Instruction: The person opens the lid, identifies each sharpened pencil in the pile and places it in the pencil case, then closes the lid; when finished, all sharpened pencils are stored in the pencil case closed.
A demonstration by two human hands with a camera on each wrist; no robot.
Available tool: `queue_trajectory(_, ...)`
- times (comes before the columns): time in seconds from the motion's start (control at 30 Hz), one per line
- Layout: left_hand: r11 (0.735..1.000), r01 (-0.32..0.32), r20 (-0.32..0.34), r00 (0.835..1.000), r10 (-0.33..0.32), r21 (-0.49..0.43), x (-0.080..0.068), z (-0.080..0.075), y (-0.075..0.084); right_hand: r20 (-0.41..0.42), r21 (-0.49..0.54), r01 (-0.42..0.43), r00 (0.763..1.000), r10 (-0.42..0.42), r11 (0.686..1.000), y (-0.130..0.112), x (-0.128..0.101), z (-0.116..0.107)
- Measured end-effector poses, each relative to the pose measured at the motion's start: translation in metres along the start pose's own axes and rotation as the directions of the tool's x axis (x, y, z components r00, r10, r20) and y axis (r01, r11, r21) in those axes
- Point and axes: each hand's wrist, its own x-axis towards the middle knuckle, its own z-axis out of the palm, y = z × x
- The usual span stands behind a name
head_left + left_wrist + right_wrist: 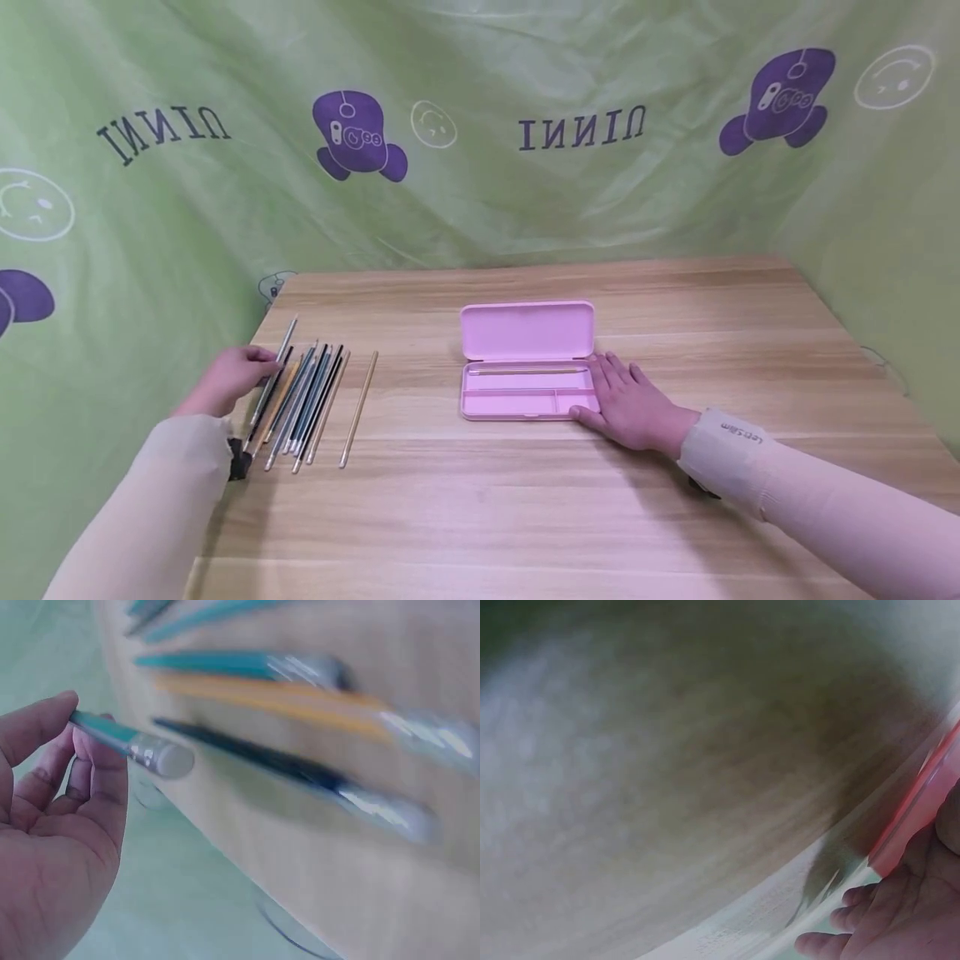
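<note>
Left hand: I pinch a teal pencil, left of the loose pencils.
Right hand: I rest it, fingers extended, against the right end.
Pink case: lid raised, on the table, single pencil in rear compartment.

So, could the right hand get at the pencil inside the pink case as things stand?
Probably yes: the right hand rests at the pink case, whose lid stands open, and nothing appears to cover the pencil inside.
</note>
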Motion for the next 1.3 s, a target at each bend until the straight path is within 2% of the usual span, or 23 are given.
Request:
queue_trajectory(0.13, 0.998, -0.058, 0.041, 0.997, 0.06, -0.034, 0.012, 0.011, 0.032, 0.008, 0.0, -0.003, 1.0, 0.003, 1.0, 0.0, 0.0, -0.001)
queue_trajectory(0.3, 0.989, -0.139, 0.069, 0.988, 0.141, -0.046, 0.027, 0.036, 0.073, -0.002, 0.006, 0.002, 1.0, -0.002, 1.0, -0.001, -0.001, 0.001)
queue_trajectory(0.43, 0.98, -0.19, 0.114, 0.974, 0.195, -0.053, 0.033, 0.058, 0.105, 0.004, 0.021, 0.009, 1.0, -0.009, 1.0, -0.001, 0.0, 0.005)
queue_trajectory(0.57, 0.966, -0.259, 0.166, 0.952, 0.258, -0.017, 0.037, 0.072, 0.135, 0.012, 0.018, 0.008, 1.0, -0.008, 1.0, 0.0, 0.001, 0.007)
queue_trajectory(0.73, 0.94, -0.342, 0.223, 0.915, 0.336, -0.014, 0.044, 0.089, 0.171, -0.007, -0.009, 0.01, 1.0, -0.01, 1.0, 0.003, 0.0, 0.007)
queue_trajectory(0.8, 0.93, -0.365, 0.254, 0.897, 0.362, -0.039, 0.045, 0.098, 0.184, -0.013, -0.004, 0.013, 1.0, -0.013, 1.0, 0.004, -0.002, 0.006)
queue_trajectory(0.9, 0.911, -0.411, 0.295, 0.868, 0.4, -0.027, 0.047, 0.114, 0.198, -0.015, 0.019, 0.016, 1.0, -0.016, 1.0, 0.003, -0.003, 0.005)
queue_trajectory(1.07, 0.866, -0.498, 0.375, 0.814, 0.444, 0.055, 0.05, 0.143, 0.219, -0.013, 0.019, 0.007, 1.0, -0.006, 1.0, 0.005, 0.0, 0.008)
queue_trajectory(1.17, 0.833, -0.548, 0.423, 0.774, 0.471, 0.076, 0.051, 0.159, 0.229, -0.017, 0.001, 0.002, 1.0, -0.002, 1.0, 0.008, 0.002, 0.012)
queue_trajectory(1.3, 0.808, -0.582, 0.474, 0.739, 0.479, 0.091, 0.05, 0.181, 0.237, -0.014, -0.008, -0.003, 1.0, 0.003, 1.0, 0.008, 0.003, 0.012)
